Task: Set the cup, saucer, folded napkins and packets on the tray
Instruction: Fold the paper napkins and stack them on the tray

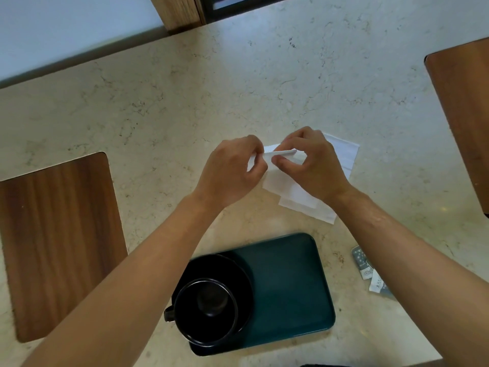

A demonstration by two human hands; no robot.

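Head view
Left hand: the left hand (232, 170) is hovering over the tabletop (185, 102), fingers curled, pinching the left end of a folded white napkin (281, 152).
Right hand: the right hand (312, 165) is sitting just beside the left, thumb and fingers curled, pinching the same folded edge from the right.
Napkin in the hands: it is being held between the two hands as a narrow strip, raised slightly over the other paper.
Other napkins: more white napkins (344, 154) are lying flat on the tabletop under and beyond the right hand, overlapping, one corner reaching toward the tray.
Tray: the dark green tray (291, 282) is lying near the person, below both hands and apart from the napkins.
Saucer: the black saucer (238, 271) is resting on the tray's left part.
Cup: the black cup (206, 311) is standing upright on the saucer, handle pointing left.
Packets: the packets (370, 271) are lying on the tabletop right of the tray, partly hidden by the right forearm.
Wooden boards: one wooden board (58, 242) is lying at the left, another wooden board (463, 115) at the right edge.
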